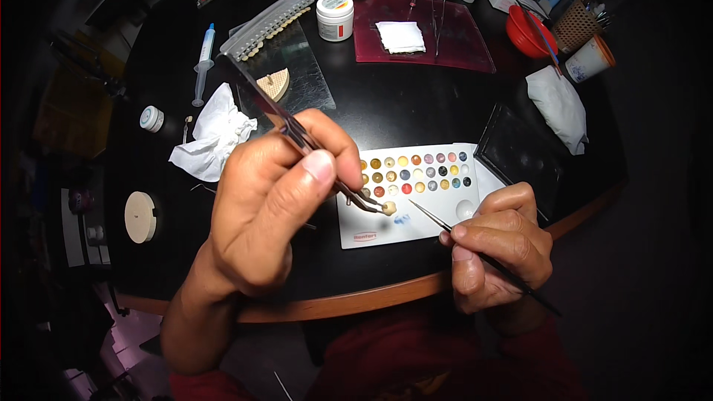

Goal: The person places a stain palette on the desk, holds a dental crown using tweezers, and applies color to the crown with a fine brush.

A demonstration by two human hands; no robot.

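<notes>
My left hand (271, 204) is closed round dark metal tweezers (281, 113), whose bent tips pinch a small cream-coloured dental crown (389, 209). Beneath the crown lies a white palette (427, 232) with rows of coloured paste wells and a blue smear. My right hand (509, 241) grips a thin dark paintbrush (437, 220) like a pen. Its fine tip points up and left, a short way right of the crown and apart from it. The palette's left edge is partly hidden behind my left hand.
A crumpled tissue (215, 134), a syringe (203, 70) and a round beige block (140, 217) lie left. Behind are a tooth shade guide (267, 26), a white jar (335, 18) and a maroon plate (464, 41). A red bowl (527, 37) and black case (520, 156) stand right.
</notes>
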